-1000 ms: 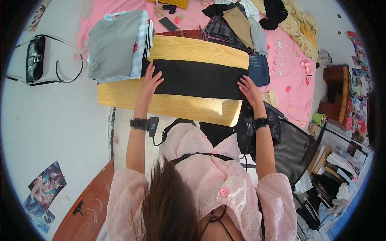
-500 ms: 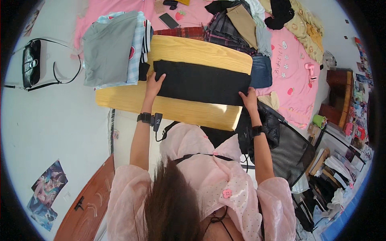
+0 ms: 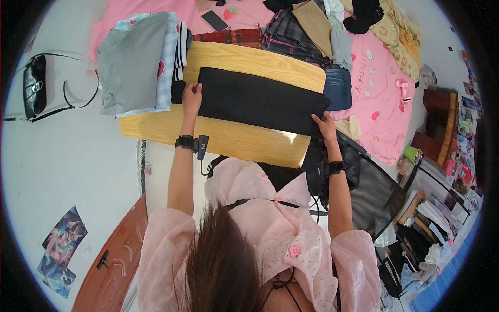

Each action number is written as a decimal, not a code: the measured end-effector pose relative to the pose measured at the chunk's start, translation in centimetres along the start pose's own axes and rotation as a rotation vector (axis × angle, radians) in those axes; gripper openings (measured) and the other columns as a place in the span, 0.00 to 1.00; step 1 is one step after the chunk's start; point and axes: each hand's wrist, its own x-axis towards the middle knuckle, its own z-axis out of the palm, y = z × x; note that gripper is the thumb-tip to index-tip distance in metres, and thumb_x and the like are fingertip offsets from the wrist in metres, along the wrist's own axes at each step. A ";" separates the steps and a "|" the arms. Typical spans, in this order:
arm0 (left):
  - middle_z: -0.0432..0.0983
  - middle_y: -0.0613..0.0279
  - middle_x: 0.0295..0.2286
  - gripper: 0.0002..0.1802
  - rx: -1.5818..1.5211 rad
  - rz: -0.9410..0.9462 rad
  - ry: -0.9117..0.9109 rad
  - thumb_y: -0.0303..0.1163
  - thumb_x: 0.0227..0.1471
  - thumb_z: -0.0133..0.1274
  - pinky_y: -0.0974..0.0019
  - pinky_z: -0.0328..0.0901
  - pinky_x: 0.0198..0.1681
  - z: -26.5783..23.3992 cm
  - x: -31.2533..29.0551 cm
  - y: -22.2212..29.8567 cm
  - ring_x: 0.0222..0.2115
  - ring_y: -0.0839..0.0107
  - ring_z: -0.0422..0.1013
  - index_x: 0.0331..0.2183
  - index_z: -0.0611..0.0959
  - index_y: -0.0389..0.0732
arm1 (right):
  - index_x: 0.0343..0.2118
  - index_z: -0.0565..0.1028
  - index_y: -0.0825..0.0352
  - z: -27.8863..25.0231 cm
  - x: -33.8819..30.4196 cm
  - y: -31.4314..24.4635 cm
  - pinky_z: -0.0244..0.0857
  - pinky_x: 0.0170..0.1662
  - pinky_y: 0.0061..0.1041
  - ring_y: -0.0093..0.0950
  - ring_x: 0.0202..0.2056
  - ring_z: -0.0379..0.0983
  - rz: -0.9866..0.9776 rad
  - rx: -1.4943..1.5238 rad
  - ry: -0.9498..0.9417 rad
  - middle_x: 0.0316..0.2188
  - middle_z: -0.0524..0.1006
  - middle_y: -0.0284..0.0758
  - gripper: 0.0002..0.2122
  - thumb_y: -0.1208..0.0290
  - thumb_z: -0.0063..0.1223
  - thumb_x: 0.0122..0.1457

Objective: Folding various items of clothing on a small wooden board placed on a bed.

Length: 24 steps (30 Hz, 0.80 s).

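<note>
A black garment, folded into a long flat strip, lies across the wooden table; I cannot tell its exact kind. At its left end, my left hand is closed, thumb and fingers pinched at the edge. My right hand grips the near right corner, thumb on top and fingers partly hidden by the cloth. Left of the strip rises a stack of folded clothes, with a grey piece on top and a blue checked piece beneath.
Beyond the table, a pink bedspread carries a phone, a dark plaid garment, tan cloth and folded jeans. A mesh-backed chair stands at right. A black handbag hangs on the left wall.
My left thumb has drawn in against the fingers, closing the hand at the garment's left edge. The garment's left end sits slightly higher in view; my right hand stays at its corner.
</note>
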 end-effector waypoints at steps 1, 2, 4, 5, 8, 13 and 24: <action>0.74 0.47 0.33 0.20 -0.006 0.001 -0.013 0.44 0.50 0.52 0.59 0.64 0.39 0.7 0.2 0.8 0.36 0.53 0.71 0.33 0.78 0.33 | 0.22 0.66 0.71 -0.1 -0.1 0.5 0.57 0.27 0.26 0.23 0.23 0.59 0.018 0.101 -0.010 0.18 0.65 0.33 0.19 0.60 0.61 0.48; 0.76 0.50 0.32 0.20 -0.019 0.035 0.008 0.43 0.50 0.52 0.61 0.64 0.38 0.8 0.3 2.4 0.34 0.57 0.72 0.34 0.79 0.34 | 0.22 0.66 0.71 0.3 -0.3 1.1 0.57 0.27 0.26 0.23 0.23 0.59 0.027 0.098 -0.005 0.18 0.65 0.33 0.19 0.60 0.61 0.48; 0.77 0.54 0.32 0.20 -0.098 -0.009 -0.012 0.42 0.49 0.55 0.65 0.64 0.38 0.7 0.6 5.9 0.34 0.63 0.73 0.34 0.79 0.33 | 0.25 0.67 0.72 1.1 -0.8 1.9 0.57 0.29 0.25 0.22 0.24 0.60 0.065 0.421 0.033 0.20 0.66 0.32 0.18 0.62 0.61 0.49; 0.77 0.54 0.32 0.20 -0.096 -0.017 -0.003 0.42 0.49 0.55 0.65 0.64 0.38 0.7 1.3 5.3 0.34 0.63 0.73 0.34 0.79 0.33 | 0.25 0.67 0.72 0.9 -0.8 1.5 0.57 0.29 0.25 0.22 0.24 0.60 0.060 0.419 0.022 0.20 0.66 0.32 0.18 0.62 0.61 0.49; 0.77 0.55 0.32 0.19 -0.078 -0.077 -0.168 0.40 0.48 0.57 0.66 0.64 0.39 1.2 3.5 5.1 0.35 0.66 0.73 0.35 0.79 0.34 | 0.31 0.70 0.72 -0.3 -0.4 2.6 0.61 0.33 0.23 0.23 0.27 0.65 0.042 0.295 -0.066 0.23 0.70 0.32 0.16 0.63 0.60 0.49; 0.75 0.56 0.32 0.18 -0.085 0.135 0.175 0.32 0.44 0.58 0.64 0.66 0.39 1.9 3.5 4.3 0.30 0.65 0.72 0.38 0.75 0.34 | 0.41 0.72 0.71 -1.5 -2.0 -1.5 0.63 0.40 0.22 0.24 0.35 0.71 0.020 0.358 -0.131 0.34 0.76 0.34 0.14 0.70 0.56 0.53; 0.53 0.45 0.56 0.39 -1.692 -0.353 -1.210 0.57 0.57 0.29 0.55 0.47 0.61 7.3 -6.7 13.5 0.58 0.56 0.52 0.56 0.58 0.34 | 0.53 0.61 0.74 -1.0 -1.5 -0.4 0.61 0.50 0.25 0.31 0.47 0.67 0.011 0.330 -0.093 0.47 0.69 0.42 0.29 0.68 0.59 0.50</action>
